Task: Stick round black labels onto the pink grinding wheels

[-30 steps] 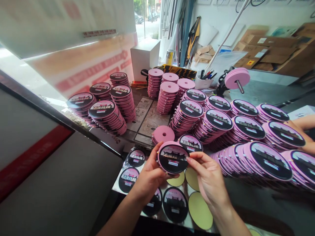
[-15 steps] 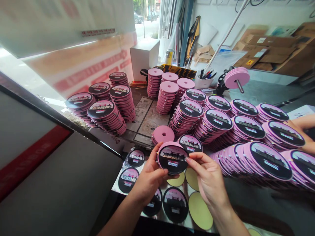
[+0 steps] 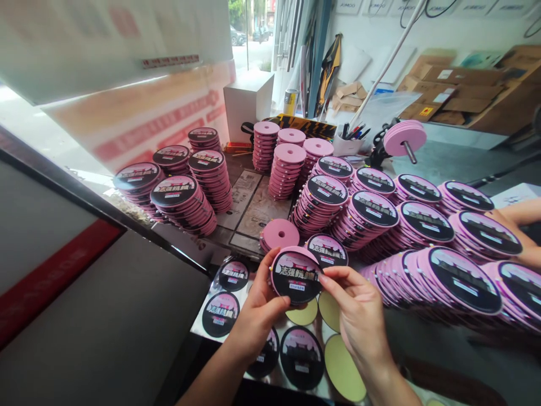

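Observation:
In front of me, my left hand [image 3: 270, 299] is closed round the left side of a pink foam spool [image 3: 296, 252], thumb on its front. A round black-and-pink sticker [image 3: 296, 276] covers most of the spool's face. My right hand [image 3: 355, 296] pinches the sticker's right edge between thumb and fingers; whether it also grips the spool there I cannot tell. Below both hands lies a sheet of round stickers [image 3: 301, 356], with yellowish bare circles [image 3: 344, 366] where stickers are gone. Just behind the held spool are a plain pink spool [image 3: 279, 234] and a labelled spool [image 3: 327, 251].
Labelled spool stacks stand at left [image 3: 181, 203] and in rows at right [image 3: 376, 211]. Plain pink stacks [image 3: 289, 169] rise at the back, near a pen holder [image 3: 349, 144]. Several discs hang on a metal rod [image 3: 409, 151]. Another person's hand [image 3: 513, 225] touches the right-hand stacks.
The view has tilted up slightly, so everything sits a little lower. Both hands keep hold of the spool and sticker; the sticker's lettering now shows more clearly.

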### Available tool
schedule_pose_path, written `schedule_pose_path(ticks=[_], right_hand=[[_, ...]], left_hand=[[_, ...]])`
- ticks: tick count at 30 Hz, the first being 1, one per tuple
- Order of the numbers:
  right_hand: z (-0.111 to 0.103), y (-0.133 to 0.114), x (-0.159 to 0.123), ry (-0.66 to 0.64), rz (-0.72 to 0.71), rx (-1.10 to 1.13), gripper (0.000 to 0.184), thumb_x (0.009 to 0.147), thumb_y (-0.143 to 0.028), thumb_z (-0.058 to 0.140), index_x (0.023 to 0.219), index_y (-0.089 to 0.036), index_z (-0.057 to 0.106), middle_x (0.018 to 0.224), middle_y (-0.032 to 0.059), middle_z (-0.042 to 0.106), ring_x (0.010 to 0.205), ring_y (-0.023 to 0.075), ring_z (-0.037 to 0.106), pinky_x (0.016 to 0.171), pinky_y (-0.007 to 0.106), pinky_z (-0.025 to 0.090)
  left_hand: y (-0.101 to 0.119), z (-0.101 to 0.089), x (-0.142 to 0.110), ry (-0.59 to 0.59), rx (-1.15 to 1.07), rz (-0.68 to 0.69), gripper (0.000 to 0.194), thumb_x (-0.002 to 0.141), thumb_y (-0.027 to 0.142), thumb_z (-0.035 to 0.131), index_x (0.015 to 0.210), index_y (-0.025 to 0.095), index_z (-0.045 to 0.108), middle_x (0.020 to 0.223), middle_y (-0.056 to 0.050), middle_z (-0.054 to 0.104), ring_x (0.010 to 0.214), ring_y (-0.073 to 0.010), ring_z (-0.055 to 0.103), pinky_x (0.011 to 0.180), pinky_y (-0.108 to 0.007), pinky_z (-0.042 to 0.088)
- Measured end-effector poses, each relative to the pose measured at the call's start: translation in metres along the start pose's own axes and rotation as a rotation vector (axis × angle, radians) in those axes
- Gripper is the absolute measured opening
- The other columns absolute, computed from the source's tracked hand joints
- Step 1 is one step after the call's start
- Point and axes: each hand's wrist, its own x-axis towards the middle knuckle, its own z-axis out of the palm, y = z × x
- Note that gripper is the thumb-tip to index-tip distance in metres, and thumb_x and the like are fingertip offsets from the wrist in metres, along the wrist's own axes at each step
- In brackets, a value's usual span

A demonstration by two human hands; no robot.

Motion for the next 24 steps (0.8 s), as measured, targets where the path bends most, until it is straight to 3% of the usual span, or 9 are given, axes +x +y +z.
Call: schedule_pose_path(ticks=[8, 12, 15, 17, 20, 22, 24], right_hand=[[0.005, -0.001, 0.0, 0.026, -0.069, -0.131, 0.017, 0.06, -0.03, 0.074, 0.068, -0.018, 0.066, 0.066, 0.0018, 0.067, 0.061, 0.0158, 0.061, 0.06, 0.027, 0.05], [0.002, -0.006, -0.003, 0.016, -0.259, -0.513, 0.015, 0.071, -0.033, 0.067, 0.076, -0.019, 0.066, 0.072, 0.0041, 0.067, 0.063, 0.0174, 0.06, 0.062, 0.03, 0.048], [0.0, -0.01, -0.006, 0.004, -0.364, -0.727, 0.026, 0.074, -0.036, 0.064, 0.095, -0.021, 0.066, 0.081, 0.0045, 0.065, 0.058, 0.0147, 0.057, 0.058, 0.029, 0.047], [-0.001, -0.012, -0.007, -0.017, -0.279, -0.623, 0.034, 0.074, -0.038, 0.064, 0.103, -0.021, 0.062, 0.082, 0.004, 0.064, 0.055, 0.0128, 0.056, 0.053, 0.026, 0.047], [-0.006, -0.015, 0.0, -0.083, -0.107, -0.295, 0.032, 0.072, -0.038, 0.066, 0.097, -0.019, 0.062, 0.079, 0.0031, 0.065, 0.061, 0.0135, 0.061, 0.054, 0.023, 0.049], [-0.013, -0.017, 0.013, -0.026, -0.066, -0.167, 0.032, 0.066, -0.037, 0.071, 0.091, -0.018, 0.063, 0.076, 0.0022, 0.065, 0.06, 0.0122, 0.06, 0.049, 0.02, 0.047], [-0.021, -0.017, 0.03, 0.084, -0.054, -0.123, 0.037, 0.059, -0.037, 0.075, 0.087, -0.017, 0.064, 0.072, 0.0009, 0.065, 0.05, 0.0087, 0.055, 0.04, 0.017, 0.041]], left_hand=[[-0.001, 0.003, -0.006, -0.02, 0.22, 0.121, 0.064, 0.078, 0.015, 0.055, 0.135, 0.029, 0.03, 0.133, -0.006, 0.046, 0.124, -0.0255, 0.04, 0.106, -0.04, 0.03], [-0.003, 0.003, -0.006, -0.004, 0.259, 0.135, 0.061, 0.078, 0.014, 0.055, 0.133, 0.031, 0.035, 0.134, -0.003, 0.045, 0.126, -0.0232, 0.038, 0.108, -0.037, 0.025], [-0.007, 0.004, -0.004, 0.023, 0.136, 0.098, 0.062, 0.075, 0.016, 0.059, 0.13, 0.032, 0.037, 0.128, -0.003, 0.051, 0.119, -0.0237, 0.045, 0.103, -0.038, 0.034], [-0.009, 0.007, -0.002, 0.048, 0.016, 0.038, 0.064, 0.073, 0.019, 0.062, 0.129, 0.033, 0.036, 0.123, -0.003, 0.054, 0.111, -0.0242, 0.052, 0.094, -0.039, 0.042], [-0.012, 0.012, 0.0, 0.091, -0.046, -0.03, 0.058, 0.079, 0.028, 0.057, 0.131, 0.034, 0.032, 0.121, -0.005, 0.055, 0.1, -0.0231, 0.058, 0.082, -0.038, 0.049], [-0.014, 0.012, 0.001, 0.11, 0.046, 0.001, 0.055, 0.085, 0.036, 0.05, 0.134, 0.034, 0.027, 0.122, -0.007, 0.053, 0.098, -0.0218, 0.059, 0.079, -0.037, 0.049], [-0.015, 0.005, 0.002, 0.109, 0.281, 0.061, 0.053, 0.086, 0.038, 0.046, 0.136, 0.031, 0.026, 0.123, -0.009, 0.053, 0.101, -0.0216, 0.057, 0.083, -0.037, 0.047]])
